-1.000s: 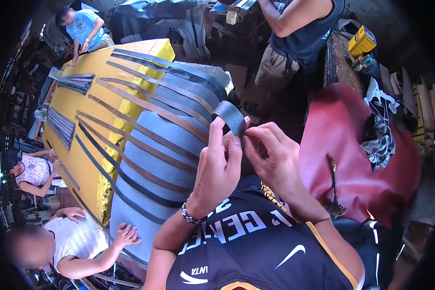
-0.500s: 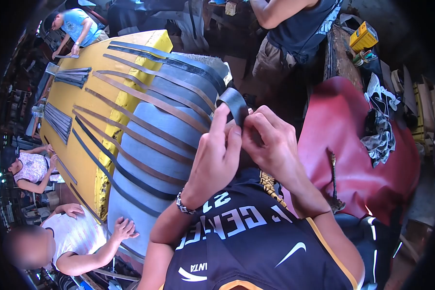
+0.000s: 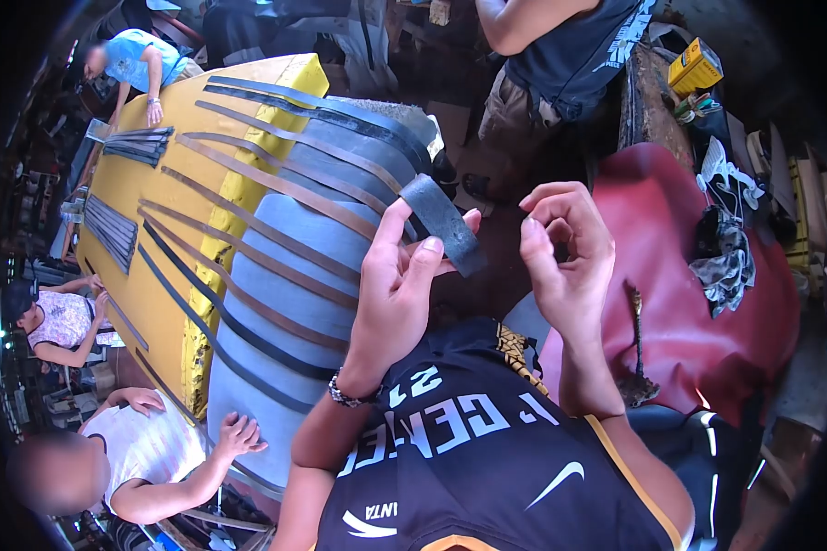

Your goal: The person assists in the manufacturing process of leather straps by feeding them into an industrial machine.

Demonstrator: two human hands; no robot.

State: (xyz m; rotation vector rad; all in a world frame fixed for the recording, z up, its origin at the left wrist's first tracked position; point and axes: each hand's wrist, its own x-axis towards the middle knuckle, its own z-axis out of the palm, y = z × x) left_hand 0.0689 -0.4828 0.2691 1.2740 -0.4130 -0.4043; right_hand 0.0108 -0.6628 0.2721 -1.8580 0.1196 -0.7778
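Observation:
A dark leather strip (image 3: pixel 439 220) is bent over the raised index finger of my left hand (image 3: pixel 400 275), its thumb pressed against the strip. The strip's broad face is turned up, and its lower end hangs toward the right. My right hand (image 3: pixel 570 253) is apart from it, on the right, with fingers curled and a small gap between thumb and index tips. I see nothing held there. Just left of my left hand, several long brown and black leather straps (image 3: pixel 276 248) lie side by side across a rounded grey-blue surface (image 3: pixel 285 225).
The straps run onto a yellow table (image 3: pixel 156 216), where two bundles of dark strips (image 3: pixel 110 234) lie. A red sheet of material (image 3: pixel 652 239) is draped at right, with a dark crumpled cloth (image 3: pixel 721 266) on it. Co-workers stand around; one hand (image 3: pixel 241 433) rests at the grey-blue surface's edge.
My right hand has let go of the leather strip and moved right, away from it. The strip has turned so its broad face shows. A co-worker at the far table has shifted their arms.

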